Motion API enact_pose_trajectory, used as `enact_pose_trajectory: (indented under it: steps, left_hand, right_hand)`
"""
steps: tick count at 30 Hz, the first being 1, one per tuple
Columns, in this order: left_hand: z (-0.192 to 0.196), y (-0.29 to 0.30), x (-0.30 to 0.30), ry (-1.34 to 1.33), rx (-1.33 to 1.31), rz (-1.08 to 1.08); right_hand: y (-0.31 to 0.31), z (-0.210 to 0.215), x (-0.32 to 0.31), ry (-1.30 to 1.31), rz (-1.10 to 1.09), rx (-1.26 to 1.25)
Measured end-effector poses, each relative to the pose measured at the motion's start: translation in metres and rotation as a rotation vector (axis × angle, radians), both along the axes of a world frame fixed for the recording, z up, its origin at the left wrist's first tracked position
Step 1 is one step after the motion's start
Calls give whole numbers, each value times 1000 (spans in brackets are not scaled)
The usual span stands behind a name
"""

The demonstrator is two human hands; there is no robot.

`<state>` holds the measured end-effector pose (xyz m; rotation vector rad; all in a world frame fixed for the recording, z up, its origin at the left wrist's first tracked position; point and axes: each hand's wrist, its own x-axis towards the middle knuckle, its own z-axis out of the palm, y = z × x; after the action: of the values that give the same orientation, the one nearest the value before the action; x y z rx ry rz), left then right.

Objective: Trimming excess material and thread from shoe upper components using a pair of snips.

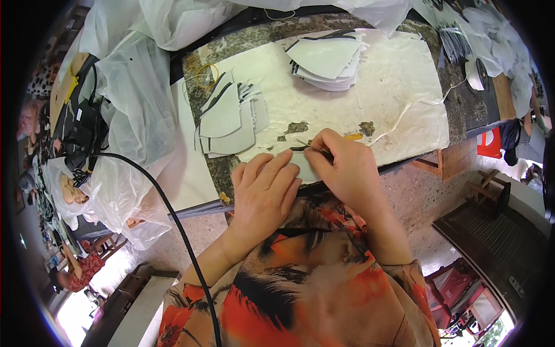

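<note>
A pale grey cut panel (305, 169) lies at the near edge of the work board, mostly covered by my hands. My left hand (260, 185) rests flat on and beside it, fingers stretched out. My right hand (347, 165) is closed in a pinch at the panel's far edge, on a thin black strip (299, 148) that runs between the fingertips of both hands. Left of my hands lies a fanned stack of similar grey panels (228, 124) with black edging. Farther back sits another stack of white-grey panels (326, 58), also edged in black.
A worn cream sheet (399, 75) covers the board. White tape runs from a spool (475, 75) at the right. Plastic bags (139, 98) crowd the left and far sides. A black cable (167, 202) hangs in front of my left arm. Another person (84, 269) is at far left.
</note>
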<state>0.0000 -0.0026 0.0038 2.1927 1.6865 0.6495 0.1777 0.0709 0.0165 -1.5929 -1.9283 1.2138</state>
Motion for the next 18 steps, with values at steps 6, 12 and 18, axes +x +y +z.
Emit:
enact_pose_trajectory:
  steps: [6,12,18]
  left_hand:
    - [1,0,2,33,2,10]
    - [2,0,2,47,-9,17]
    - [3,1,3,85,-15,7]
  right_hand:
    - [1,0,3,-66,58,99]
    - [1,4,7,-98,85,146]
    - [2,2,12,-97,88,159]
